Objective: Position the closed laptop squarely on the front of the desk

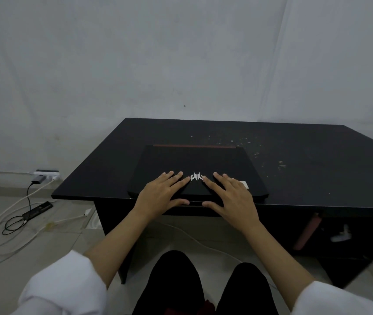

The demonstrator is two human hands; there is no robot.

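Observation:
A closed black laptop (194, 160) with a white logo on its lid lies flat on the black desk (306, 169), its near edge at the desk's front edge. My left hand (162, 194) rests palm down on the lid left of the logo, fingers spread, thumb hooked over the laptop's front edge. My right hand (231, 196) lies the same way right of the logo, thumb at the front edge. Both hands press on the lid rather than wrap around it. A small white sticker (244, 184) shows beside my right hand.
Pale specks dot the desk's right half. A wall stands right behind the desk. On the floor to the left lie a power strip (46, 175), a black adapter (38, 209) and looping white and black cables (10, 221). My knees (203, 283) sit below the desk front.

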